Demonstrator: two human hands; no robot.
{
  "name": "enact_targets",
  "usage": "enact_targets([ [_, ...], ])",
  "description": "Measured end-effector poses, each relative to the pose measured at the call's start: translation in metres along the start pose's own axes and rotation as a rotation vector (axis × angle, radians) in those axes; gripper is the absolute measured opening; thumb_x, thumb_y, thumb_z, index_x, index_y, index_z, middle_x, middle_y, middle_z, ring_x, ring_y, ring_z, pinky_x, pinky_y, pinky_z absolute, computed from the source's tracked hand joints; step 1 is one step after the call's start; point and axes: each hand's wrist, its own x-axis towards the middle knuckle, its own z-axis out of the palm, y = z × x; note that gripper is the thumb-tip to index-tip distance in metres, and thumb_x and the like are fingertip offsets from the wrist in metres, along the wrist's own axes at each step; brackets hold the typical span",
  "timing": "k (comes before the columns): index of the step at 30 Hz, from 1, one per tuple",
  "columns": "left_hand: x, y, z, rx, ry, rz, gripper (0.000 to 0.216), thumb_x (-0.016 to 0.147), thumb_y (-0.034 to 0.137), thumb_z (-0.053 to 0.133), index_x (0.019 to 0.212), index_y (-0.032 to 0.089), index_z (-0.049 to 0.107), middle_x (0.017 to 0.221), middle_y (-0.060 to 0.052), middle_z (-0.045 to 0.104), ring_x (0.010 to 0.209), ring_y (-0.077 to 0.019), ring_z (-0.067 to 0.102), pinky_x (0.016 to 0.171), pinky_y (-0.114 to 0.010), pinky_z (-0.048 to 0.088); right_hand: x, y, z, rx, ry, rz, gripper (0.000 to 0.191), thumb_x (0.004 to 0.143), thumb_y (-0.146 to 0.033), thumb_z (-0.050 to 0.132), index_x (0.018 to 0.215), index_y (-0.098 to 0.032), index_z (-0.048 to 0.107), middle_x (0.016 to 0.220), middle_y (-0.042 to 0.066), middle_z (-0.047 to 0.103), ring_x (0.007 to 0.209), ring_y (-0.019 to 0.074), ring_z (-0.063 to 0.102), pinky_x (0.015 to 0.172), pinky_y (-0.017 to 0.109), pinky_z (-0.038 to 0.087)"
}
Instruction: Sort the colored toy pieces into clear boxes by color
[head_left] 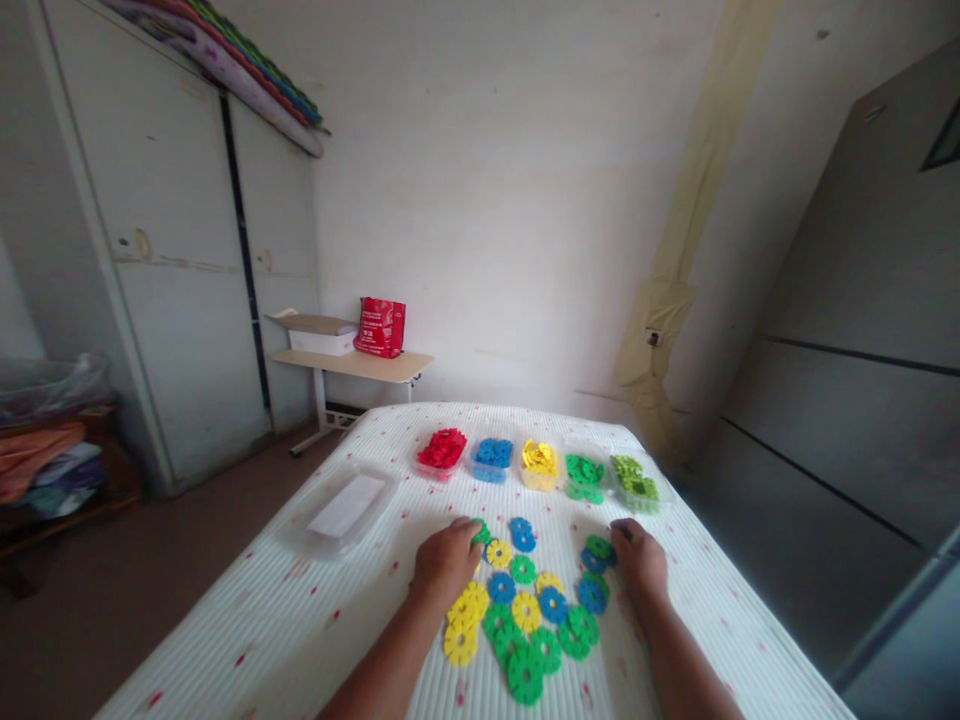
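Several flat toothed plastic discs in yellow, blue and green lie scattered on a white tablecloth. My left hand rests at the pile's left edge, fingers curled, touching a green disc. My right hand sits at the right edge, fingers bent down onto a green disc and a blue one. Beyond the pile stands a row of small clear tubs: red discs, blue discs, yellow discs, dark green discs, light green discs.
A clear tray with a white sheet lies on the cloth at the left. Behind stand a small side table with a red bag and a box, a grey wardrobe, and a grey cabinet on the right.
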Motion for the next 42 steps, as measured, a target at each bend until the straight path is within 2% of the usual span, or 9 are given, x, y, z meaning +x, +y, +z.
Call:
enact_targets([
  [11, 0.002, -0.007, 0.002, 0.042, 0.061, -0.08, 0.037, 0.087, 0.02, 0.033, 0.117, 0.022, 0.054, 0.106, -0.007, 0.067, 0.094, -0.0164, 0.062, 0.081, -0.026, 0.042, -0.003, -0.004, -0.002, 0.025, 0.021, -0.011, 0.031, 0.075, -0.032, 0.038, 0.085, -0.019, 0.064, 0.075, 0.005, 0.068, 0.066, 0.0167, 0.06, 0.057, 0.023, 0.039],
  [16, 0.004, -0.012, 0.003, -0.092, 0.173, -0.113, 0.035, 0.085, 0.017, 0.035, 0.112, 0.017, 0.057, 0.109, -0.008, 0.065, 0.099, -0.0148, 0.06, 0.086, -0.024, 0.042, -0.004, -0.004, -0.003, 0.033, 0.033, -0.024, 0.03, 0.075, -0.031, 0.037, 0.083, -0.019, 0.064, 0.073, 0.005, 0.068, 0.064, 0.0166, 0.06, 0.057, 0.023, 0.039],
  [19, 0.003, -0.014, 0.004, -0.225, 0.252, -0.103, 0.035, 0.083, 0.016, 0.035, 0.106, 0.015, 0.061, 0.106, -0.009, 0.067, 0.098, -0.0154, 0.061, 0.087, -0.025, 0.043, -0.007, -0.011, -0.005, 0.053, 0.074, -0.094, 0.031, 0.075, -0.03, 0.037, 0.081, -0.018, 0.065, 0.077, 0.006, 0.068, 0.068, 0.0176, 0.06, 0.061, 0.025, 0.04],
  [22, -0.001, -0.01, 0.005, -0.381, 0.307, -0.039, 0.032, 0.08, 0.02, 0.038, 0.099, 0.016, 0.064, 0.099, -0.007, 0.069, 0.093, -0.0162, 0.062, 0.083, -0.025, 0.046, -0.016, -0.029, -0.005, 0.17, 0.118, -0.26, 0.031, 0.076, -0.032, 0.039, 0.081, -0.018, 0.066, 0.082, 0.008, 0.067, 0.075, 0.0186, 0.061, 0.068, 0.026, 0.042],
  [24, -0.006, -0.005, 0.005, -0.481, 0.308, 0.001, 0.031, 0.077, 0.022, 0.042, 0.098, 0.017, 0.064, 0.095, -0.006, 0.07, 0.088, -0.0166, 0.063, 0.079, -0.025, 0.048, -0.027, -0.045, -0.002, 0.295, 0.04, -0.349, 0.029, 0.077, -0.033, 0.041, 0.081, -0.017, 0.065, 0.081, 0.007, 0.067, 0.075, 0.0181, 0.06, 0.069, 0.026, 0.043],
  [28, -0.015, 0.009, 0.004, -0.664, 0.244, 0.028, 0.032, 0.075, 0.025, 0.046, 0.102, 0.017, 0.061, 0.083, -0.003, 0.069, 0.074, -0.0149, 0.062, 0.069, -0.023, 0.048, -0.055, -0.081, 0.006, 0.52, -0.269, -0.404, 0.026, 0.078, -0.036, 0.046, 0.084, -0.018, 0.064, 0.075, 0.004, 0.065, 0.065, 0.0151, 0.056, 0.06, 0.025, 0.043],
  [34, -0.023, 0.024, 0.006, -0.858, 0.126, 0.107, 0.038, 0.075, 0.024, 0.049, 0.112, 0.016, 0.054, 0.069, 0.001, 0.059, 0.059, -0.01, 0.054, 0.057, -0.019, 0.044, -0.078, -0.109, 0.004, 0.852, -0.646, -0.271, 0.023, 0.071, -0.039, 0.056, 0.083, -0.019, 0.057, 0.062, -0.004, 0.057, 0.049, 0.0084, 0.047, 0.047, 0.021, 0.037],
  [40, -0.025, 0.031, 0.007, -0.918, 0.03, 0.144, 0.043, 0.075, 0.022, 0.05, 0.117, 0.016, 0.048, 0.066, 0.003, 0.056, 0.055, -0.0086, 0.051, 0.052, -0.017, 0.042, -0.072, -0.105, 0.003, 0.896, -0.844, -0.091, 0.021, 0.06, -0.029, 0.06, 0.075, -0.02, 0.048, 0.045, -0.01, 0.049, 0.037, 0.0073, 0.045, 0.039, 0.018, 0.035],
  [42, -0.024, 0.028, 0.005, -0.888, 0.055, 0.14, 0.041, 0.077, 0.025, 0.048, 0.117, 0.017, 0.049, 0.072, 0.001, 0.06, 0.06, -0.0096, 0.055, 0.056, -0.018, 0.044, -0.059, -0.102, 0.001, 0.771, -0.81, -0.082, 0.015, 0.059, -0.024, 0.056, 0.072, -0.02, 0.048, 0.042, -0.009, 0.05, 0.036, 0.0084, 0.047, 0.038, 0.019, 0.035],
])
